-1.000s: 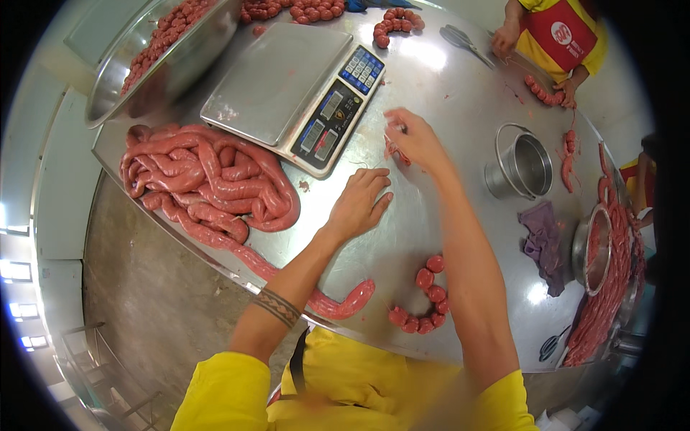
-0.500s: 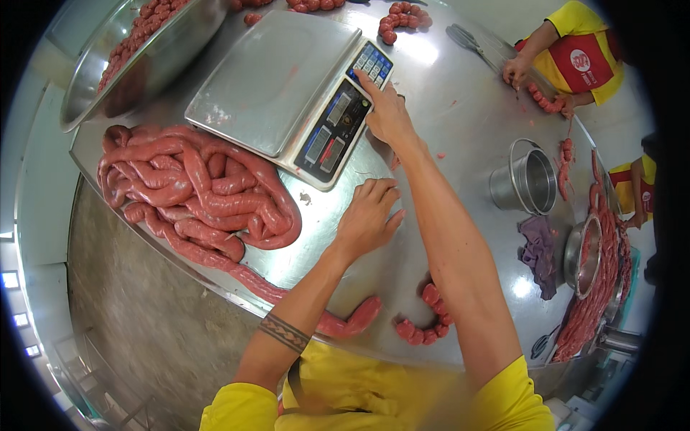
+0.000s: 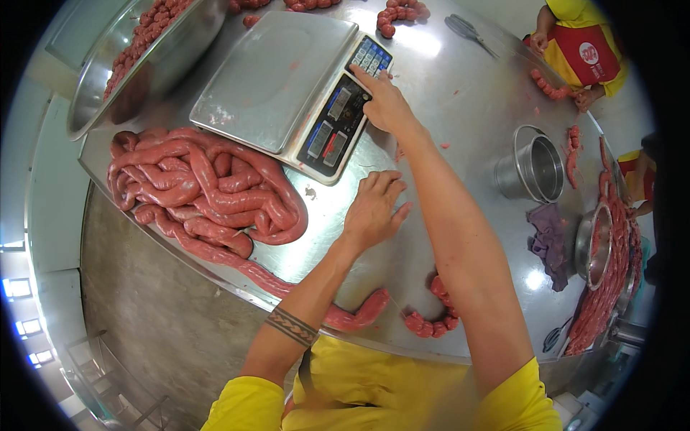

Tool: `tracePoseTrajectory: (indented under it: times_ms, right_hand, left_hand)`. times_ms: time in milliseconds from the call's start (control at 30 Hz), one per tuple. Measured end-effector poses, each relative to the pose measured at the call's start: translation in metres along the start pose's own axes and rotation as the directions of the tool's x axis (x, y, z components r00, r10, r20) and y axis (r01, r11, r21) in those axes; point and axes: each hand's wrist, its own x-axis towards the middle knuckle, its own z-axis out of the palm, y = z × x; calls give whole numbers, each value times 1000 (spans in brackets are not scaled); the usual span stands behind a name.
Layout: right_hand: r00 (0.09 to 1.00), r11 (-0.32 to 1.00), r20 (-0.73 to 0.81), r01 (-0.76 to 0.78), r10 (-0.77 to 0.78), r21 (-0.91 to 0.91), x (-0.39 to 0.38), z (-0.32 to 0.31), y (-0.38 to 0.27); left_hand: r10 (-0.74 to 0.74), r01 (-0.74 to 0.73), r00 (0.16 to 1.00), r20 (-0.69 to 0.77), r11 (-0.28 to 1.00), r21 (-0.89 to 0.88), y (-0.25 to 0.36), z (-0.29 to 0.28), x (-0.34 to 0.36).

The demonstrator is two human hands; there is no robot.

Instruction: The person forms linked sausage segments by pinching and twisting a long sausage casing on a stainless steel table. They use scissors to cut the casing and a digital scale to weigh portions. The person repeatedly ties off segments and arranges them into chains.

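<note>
Scale (image 3: 277, 86), printed blue keypad (image 3: 372, 54), right hand (image 3: 389, 105) touching

This is a sausage-making workroom. A broad metal table (image 3: 388, 266) bears a heap of long raw sausage (image 3: 208, 187) on the left, a digital scale (image 3: 280, 86) beyond it and, far left, a steel bowl (image 3: 180, 57) of small links (image 3: 152, 32). Far right, a co-worker (image 3: 578, 54) in yellow and red handles more links (image 3: 550, 86).
</note>
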Motion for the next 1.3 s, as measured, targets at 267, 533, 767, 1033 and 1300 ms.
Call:
tracePoseTrajectory:
  times_ms: [267, 533, 767, 1033, 1300]
  right_hand:
    - [995, 994, 32, -96, 98, -59, -5, 0, -10]
    - [982, 988, 117, -138, 145, -64, -10, -4, -20]
    - [990, 992, 78, -122, 120, 23, -6, 3, -13]
    - [997, 998, 58, -56, 54, 24, -7, -1, -4]
    - [997, 995, 57, -52, 47, 85, -8, -6, -12]
  left_hand:
    - [-13, 13, 1000, -4, 999, 47, -2, 6, 0]
    - [-8, 10, 1000, -21, 996, 86, 5, 6, 0]
    - [7, -5, 1000, -22, 996, 93, 2, 6, 1]
    - [13, -10, 999, -43, 997, 71, 0, 8, 1]
    - [26, -22, 998, -59, 998, 61, 1, 7, 0]
